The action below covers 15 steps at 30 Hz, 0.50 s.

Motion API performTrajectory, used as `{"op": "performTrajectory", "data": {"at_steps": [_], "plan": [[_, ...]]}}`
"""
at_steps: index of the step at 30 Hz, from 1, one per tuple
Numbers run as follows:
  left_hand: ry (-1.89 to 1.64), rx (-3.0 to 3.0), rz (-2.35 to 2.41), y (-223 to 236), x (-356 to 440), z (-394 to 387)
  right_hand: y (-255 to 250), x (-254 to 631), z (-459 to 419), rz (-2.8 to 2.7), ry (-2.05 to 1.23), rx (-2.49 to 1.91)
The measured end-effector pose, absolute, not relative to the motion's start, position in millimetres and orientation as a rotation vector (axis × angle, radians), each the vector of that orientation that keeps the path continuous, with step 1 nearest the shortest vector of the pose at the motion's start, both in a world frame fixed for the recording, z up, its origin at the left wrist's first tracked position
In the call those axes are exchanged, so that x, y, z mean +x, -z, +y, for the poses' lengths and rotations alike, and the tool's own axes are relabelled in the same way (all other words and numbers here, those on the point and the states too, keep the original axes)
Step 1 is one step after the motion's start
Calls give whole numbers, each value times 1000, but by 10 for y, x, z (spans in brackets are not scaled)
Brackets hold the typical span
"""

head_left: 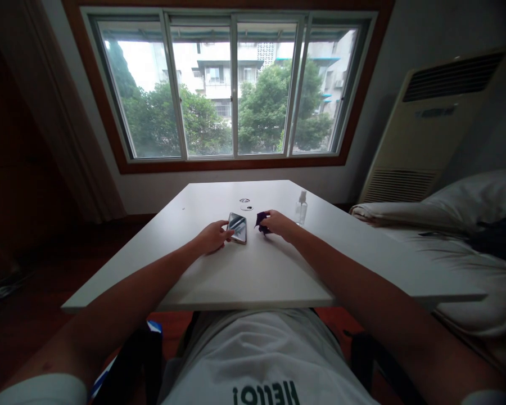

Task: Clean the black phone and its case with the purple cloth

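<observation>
A smartphone [238,227] lies flat on the white table [253,270], screen up. My left hand [213,236] rests at its left edge, fingers curled against the phone and gripping it. My right hand [278,224] is just right of the phone, closed on a small dark purple cloth [261,220] that sticks out toward the phone. The cloth is a short gap from the phone's right edge.
A small clear spray bottle [301,208] stands right of my right hand. A small round white object [245,204] lies behind the phone. A bed with white bedding [468,242] touches the table's right side; a standing air conditioner [430,124] and window [231,84] are behind.
</observation>
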State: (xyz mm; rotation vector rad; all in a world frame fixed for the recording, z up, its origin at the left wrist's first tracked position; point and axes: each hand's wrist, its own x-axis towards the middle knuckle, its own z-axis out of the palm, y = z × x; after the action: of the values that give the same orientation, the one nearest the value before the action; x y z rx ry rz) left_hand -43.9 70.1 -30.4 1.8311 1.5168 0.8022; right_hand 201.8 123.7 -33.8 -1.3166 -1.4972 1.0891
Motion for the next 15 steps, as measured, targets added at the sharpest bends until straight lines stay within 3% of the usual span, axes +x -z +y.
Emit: {"op": "performTrajectory", "data": {"at_steps": [6,15], "plan": [[-569,2244,1619,250,-497,663,396,2110,1336,-1643,-883,-1332],[-398,2319,1684,193,-462,611,433,2220,1474,-1673,-731,-1334]]}}
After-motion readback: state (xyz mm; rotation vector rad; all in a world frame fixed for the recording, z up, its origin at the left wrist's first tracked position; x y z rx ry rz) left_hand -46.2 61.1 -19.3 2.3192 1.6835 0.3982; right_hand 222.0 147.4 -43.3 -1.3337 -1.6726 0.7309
